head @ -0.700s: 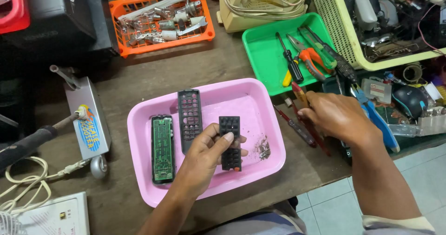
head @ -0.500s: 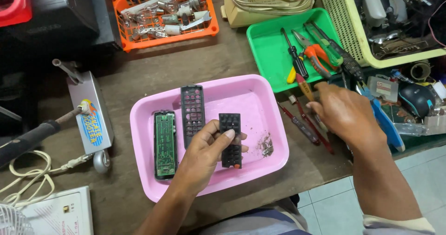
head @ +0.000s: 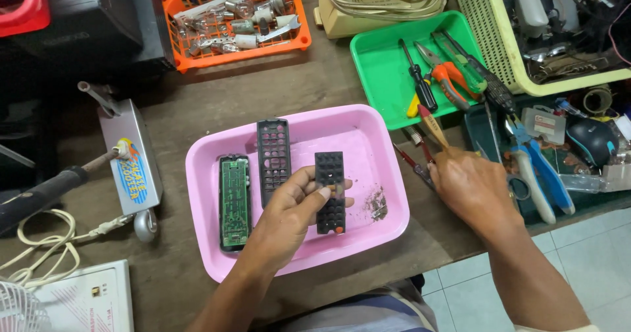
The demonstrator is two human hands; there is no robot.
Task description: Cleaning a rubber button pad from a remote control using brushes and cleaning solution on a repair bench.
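Note:
My left hand (head: 289, 214) holds a black rubber keypad (head: 329, 191) over the pink tray (head: 388, 168), thumb pressed on its face. In the tray lie a green circuit board in its black shell (head: 234, 201) and a black front cover with button holes (head: 273, 154). A small heap of dark dirt (head: 376, 204) sits at the tray's right side. My right hand (head: 470, 187) rests on the table right of the tray, closed around a small paintbrush with a wooden handle (head: 434, 126).
A green tray (head: 381, 69) holds screwdrivers and orange-handled pliers (head: 447, 76). An orange basket of bulbs (head: 233, 20) stands at the back. A soldering iron stand (head: 128, 158) and cable lie left. Blue-handled pliers (head: 542, 177) and clutter fill the right.
My right hand has drawn a little toward the pink tray and the brush's handle now stands out above it. The left hand keeps the keypad in place.

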